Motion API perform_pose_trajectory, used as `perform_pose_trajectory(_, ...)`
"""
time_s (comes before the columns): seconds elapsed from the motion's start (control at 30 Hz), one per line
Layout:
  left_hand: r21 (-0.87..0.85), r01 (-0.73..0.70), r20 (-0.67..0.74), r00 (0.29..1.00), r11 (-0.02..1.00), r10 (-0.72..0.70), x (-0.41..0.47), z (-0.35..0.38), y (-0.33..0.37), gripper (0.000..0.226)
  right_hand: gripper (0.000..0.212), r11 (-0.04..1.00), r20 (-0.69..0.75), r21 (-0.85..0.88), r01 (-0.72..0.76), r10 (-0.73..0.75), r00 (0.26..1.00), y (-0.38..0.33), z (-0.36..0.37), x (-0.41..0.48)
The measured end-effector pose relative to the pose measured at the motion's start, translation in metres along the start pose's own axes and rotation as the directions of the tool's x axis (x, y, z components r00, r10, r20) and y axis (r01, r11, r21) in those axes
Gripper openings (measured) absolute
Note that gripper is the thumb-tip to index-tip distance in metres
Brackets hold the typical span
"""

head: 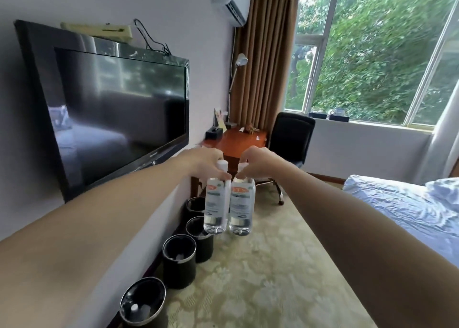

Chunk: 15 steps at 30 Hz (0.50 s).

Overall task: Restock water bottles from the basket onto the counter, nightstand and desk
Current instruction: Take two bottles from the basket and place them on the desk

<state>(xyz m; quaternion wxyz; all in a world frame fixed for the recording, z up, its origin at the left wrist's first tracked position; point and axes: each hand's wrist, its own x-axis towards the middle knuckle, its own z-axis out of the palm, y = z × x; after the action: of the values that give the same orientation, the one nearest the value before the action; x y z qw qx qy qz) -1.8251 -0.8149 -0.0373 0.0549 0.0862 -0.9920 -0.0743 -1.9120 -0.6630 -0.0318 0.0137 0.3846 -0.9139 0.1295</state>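
Note:
Two clear water bottles with white caps and red-and-white labels hang side by side in mid-air before me. My left hand (205, 162) grips the left bottle (216, 204) by its neck. The right bottle (241, 204) is pinched at its neck by my right hand (258, 162). Both bottles hang upright and nearly touch each other. Behind them, against the left wall, stands the reddish wooden desk (242, 139) with a dark box and small items on it. No basket is in view.
Several black waste bins (179, 262) line the left wall on the patterned carpet. A flat TV (111, 104) hangs on that wall. A black office chair (290, 136) stands by the desk, and a bed (407, 203) lies at the right. A window fills the far wall.

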Motion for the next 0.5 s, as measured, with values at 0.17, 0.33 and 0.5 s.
perform_pose_trajectory(0.17, 0.078, -0.075, -0.011, 0.997, 0.994, 0.076, 0.065, -0.014, -0.026, 0.049, 0.05, 0.998, -0.016, 0.001, -0.06, 0.06, 0.998, 0.009, -0.008, 0.064)
perform_pose_trajectory(0.33, 0.092, -0.13, -0.039, 0.99, 0.987, 0.134, 0.125, -0.016, -0.048, 0.048, 0.044, 0.991, -0.062, 0.07, -0.117, 0.122, 0.991, 0.027, -0.004, 0.111)
perform_pose_trajectory(0.5, 0.098, -0.154, -0.063, 0.985, 0.983, 0.16, 0.183, -0.002, -0.055, 0.044, 0.05, 0.985, -0.089, 0.074, -0.153, 0.16, 0.983, 0.056, 0.002, 0.152)
